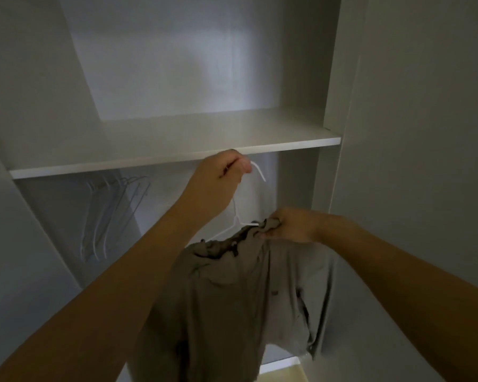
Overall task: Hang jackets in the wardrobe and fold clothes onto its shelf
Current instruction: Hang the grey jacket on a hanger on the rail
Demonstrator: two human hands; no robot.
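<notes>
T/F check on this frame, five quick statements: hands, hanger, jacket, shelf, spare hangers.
1. The left hand grips the white hanger near its hook. True.
2. The right hand is open and idle. False: it pinches the collar of the grey-brown jacket.
3. The jacket lies folded on the shelf. False: it hangs below the hands, in front of the wardrobe.
4. Spare hangers hang under the shelf at the left. True.
5. The held hanger's hook is already on the rail. False: the hook is in the air just under the shelf edge.
</notes>
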